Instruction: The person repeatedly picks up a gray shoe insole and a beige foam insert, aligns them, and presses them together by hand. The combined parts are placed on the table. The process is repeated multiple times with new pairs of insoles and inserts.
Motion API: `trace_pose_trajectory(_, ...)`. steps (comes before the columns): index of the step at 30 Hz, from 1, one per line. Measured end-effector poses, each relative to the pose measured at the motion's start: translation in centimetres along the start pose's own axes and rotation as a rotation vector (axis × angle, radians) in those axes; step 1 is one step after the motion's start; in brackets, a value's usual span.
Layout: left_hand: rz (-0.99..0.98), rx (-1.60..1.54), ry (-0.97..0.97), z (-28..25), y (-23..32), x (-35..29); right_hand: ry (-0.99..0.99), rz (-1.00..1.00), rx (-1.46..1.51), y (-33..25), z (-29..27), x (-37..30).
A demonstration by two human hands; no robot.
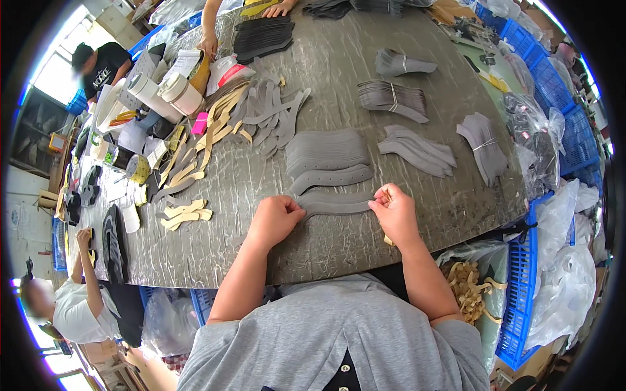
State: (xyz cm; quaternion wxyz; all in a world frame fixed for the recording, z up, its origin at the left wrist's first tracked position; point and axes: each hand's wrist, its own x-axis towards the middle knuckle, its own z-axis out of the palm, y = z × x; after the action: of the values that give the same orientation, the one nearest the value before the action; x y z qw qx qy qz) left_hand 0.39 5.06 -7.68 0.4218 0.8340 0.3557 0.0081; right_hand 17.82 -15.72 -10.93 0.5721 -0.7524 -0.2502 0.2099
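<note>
Between my two hands lies a grey curved strip (339, 207), its ends pinched by my fingers. My left hand (277, 221) is closed on the left end, and my right hand (395, 212) grips the right end between thumb and fingers. Just beyond it, a strip with small holes (334, 177) rests at the near edge of an overlapping row of similar grey strips (326, 148). A loose pile of narrow grey strips (267, 117) is farther left, beside pale yellow strips (218, 124).
Bundles of grey pieces, including a banded one (482, 147), sit right on the worn table (313, 251). Jars (181, 94) and tools crowd the left. A blue crate (520, 293) and a bag of yellow scraps (471, 287) stand lower right. Other people work at the far and left edges.
</note>
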Motion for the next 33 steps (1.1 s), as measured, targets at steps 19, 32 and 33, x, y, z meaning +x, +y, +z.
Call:
trace_pose_trajectory(19, 0.162, 0.222, 0.143, 0.9, 0.8, -0.6, -0.048, -0.034, -0.498, -2.8, -0.6, 0.4)
trace_pose_trajectory(32, 0.283, -0.106, 0.121, -0.3, 3.8, -3.1, -0.157, -0.346, -0.396, -5.4, 2.1, -1.7)
trace_pose_trajectory(33, 0.263, -0.12, 0.11, -0.2, 3.9, -3.2, -0.185, -0.317, -0.406, -5.6, 1.9, -1.6)
